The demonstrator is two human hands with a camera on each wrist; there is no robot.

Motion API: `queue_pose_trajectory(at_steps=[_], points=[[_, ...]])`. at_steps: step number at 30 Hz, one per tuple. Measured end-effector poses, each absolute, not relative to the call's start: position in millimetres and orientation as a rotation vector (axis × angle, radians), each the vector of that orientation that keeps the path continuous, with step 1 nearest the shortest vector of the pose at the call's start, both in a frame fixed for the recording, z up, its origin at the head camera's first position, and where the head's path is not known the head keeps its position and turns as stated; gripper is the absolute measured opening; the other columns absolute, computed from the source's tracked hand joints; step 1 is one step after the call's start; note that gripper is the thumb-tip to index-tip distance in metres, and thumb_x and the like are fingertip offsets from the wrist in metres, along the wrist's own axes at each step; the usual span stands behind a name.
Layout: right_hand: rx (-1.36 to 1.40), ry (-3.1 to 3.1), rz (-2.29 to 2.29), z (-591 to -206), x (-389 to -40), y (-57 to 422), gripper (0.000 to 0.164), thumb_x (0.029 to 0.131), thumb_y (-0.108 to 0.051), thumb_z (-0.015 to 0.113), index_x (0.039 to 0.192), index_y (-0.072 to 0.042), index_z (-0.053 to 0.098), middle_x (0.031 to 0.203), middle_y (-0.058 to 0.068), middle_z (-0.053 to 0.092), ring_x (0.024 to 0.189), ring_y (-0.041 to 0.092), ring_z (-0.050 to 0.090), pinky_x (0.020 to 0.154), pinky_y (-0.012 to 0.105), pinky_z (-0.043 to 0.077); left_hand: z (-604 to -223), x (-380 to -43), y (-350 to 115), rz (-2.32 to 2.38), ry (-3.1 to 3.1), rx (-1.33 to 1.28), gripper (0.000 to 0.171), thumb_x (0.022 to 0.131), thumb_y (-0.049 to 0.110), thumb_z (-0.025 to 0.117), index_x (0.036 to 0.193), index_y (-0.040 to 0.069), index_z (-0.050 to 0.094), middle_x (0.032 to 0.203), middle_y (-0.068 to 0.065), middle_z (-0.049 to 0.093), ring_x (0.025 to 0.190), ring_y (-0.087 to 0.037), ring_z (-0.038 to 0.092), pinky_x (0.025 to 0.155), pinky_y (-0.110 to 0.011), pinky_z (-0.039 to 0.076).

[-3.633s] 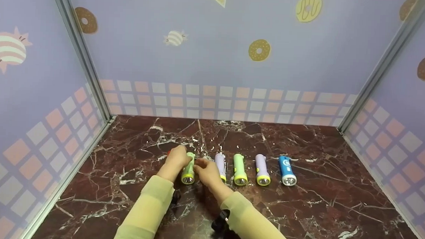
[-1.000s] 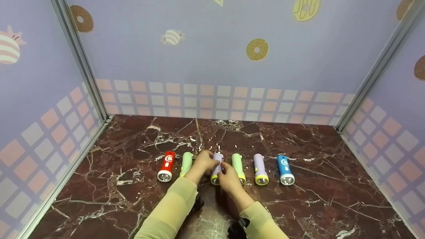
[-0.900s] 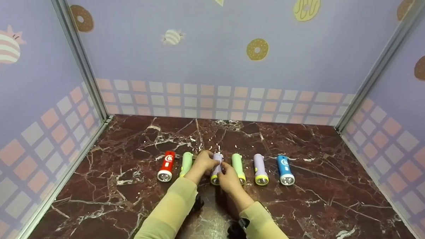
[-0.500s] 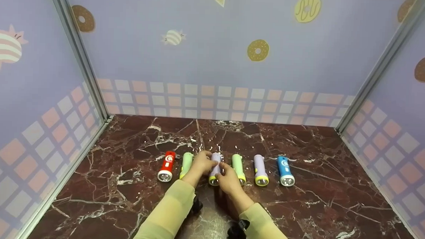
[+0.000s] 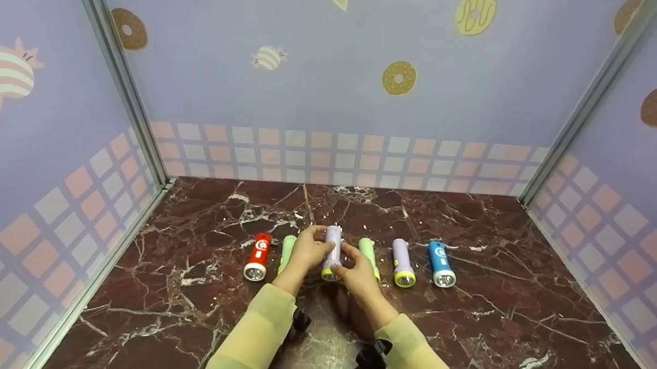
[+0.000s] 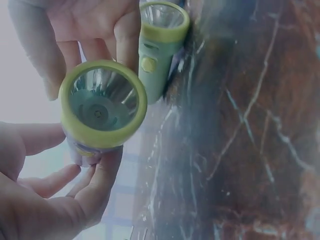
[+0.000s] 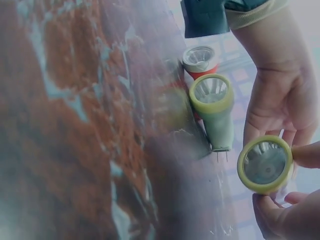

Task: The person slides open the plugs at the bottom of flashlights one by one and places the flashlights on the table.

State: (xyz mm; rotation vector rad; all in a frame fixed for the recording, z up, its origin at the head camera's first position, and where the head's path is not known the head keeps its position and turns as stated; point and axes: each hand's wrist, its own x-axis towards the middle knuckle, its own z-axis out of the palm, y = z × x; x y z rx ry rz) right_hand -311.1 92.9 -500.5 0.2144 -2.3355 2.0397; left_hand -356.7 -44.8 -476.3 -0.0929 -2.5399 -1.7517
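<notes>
A lilac flashlight (image 5: 332,253) with a yellow rim is held between both hands, its lens end toward me and its body a little off the table. My left hand (image 5: 310,252) grips its left side, thumb along the body. From the right, my right hand (image 5: 359,273) pinches it near the head with thumb and fingers. Both wrist views show the yellow-rimmed lens (image 6: 102,102) face on. One green flashlight (image 5: 286,254) lies left of the held one, partly hidden by my left hand. Another green flashlight (image 5: 368,254) lies just right, partly behind my right hand.
In the same row, a red flashlight (image 5: 258,257) lies at the far left. A second lilac flashlight (image 5: 401,262) and a blue flashlight (image 5: 441,264) lie to the right. Patterned panels (image 5: 331,108) enclose the dark red marble table (image 5: 493,332) at the back and sides.
Earlier both hands were at the left green flashlight. They moved right to the lilac flashlight, shifted it slightly left, and have now raised it a little off the table.
</notes>
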Motion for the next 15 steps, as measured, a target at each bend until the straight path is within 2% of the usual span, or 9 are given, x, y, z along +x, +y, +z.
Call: queue_pose_trajectory(at_steps=[3,6,11,15], points=[[0.228,-2.296,2.091,-499,-310,96,0.063,0.088,0.004,0.063,0.147,0.015,0.042,0.144,0.036,0.052,0.122,0.042,0.063,0.088,0.03,0.059,-475,-353,-44,-1.776,-2.509,-0.106,0.051,0.088,0.003,0.071,0.135,-0.01,0.056,0.123,-0.029,0.068,0.11,-0.04,0.069,0.094,-0.044,0.059],[0.233,-2.272,2.095,-499,-310,99,0.061,0.089,0.004,0.063,0.146,0.014,0.044,0.143,0.035,0.053,0.125,0.045,0.061,0.089,0.028,0.057,-473,-350,-43,-1.792,-2.475,-0.125,0.052,0.088,0.003,0.071,0.136,-0.009,0.056,0.122,-0.029,0.069,0.109,-0.039,0.069,0.091,-0.042,0.059],[0.239,-2.245,2.063,-501,-311,103,0.059,0.091,0.002,0.064,0.146,0.014,0.045,0.142,0.035,0.055,0.126,0.047,0.06,0.097,0.034,0.057,-471,-343,-40,-1.789,-2.428,-0.167,0.051,0.087,0.003,0.071,0.135,-0.009,0.056,0.119,-0.029,0.07,0.103,-0.038,0.07,0.084,-0.039,0.061],[0.248,-2.208,2.063,-502,-311,106,0.057,0.093,0.002,0.063,0.145,0.013,0.045,0.14,0.036,0.057,0.127,0.045,0.06,0.1,0.036,0.055,-471,-338,-36,-1.778,-2.387,-0.225,0.049,0.086,0.0,0.072,0.132,-0.01,0.057,0.118,-0.031,0.069,0.1,-0.04,0.071,0.089,-0.044,0.061]])
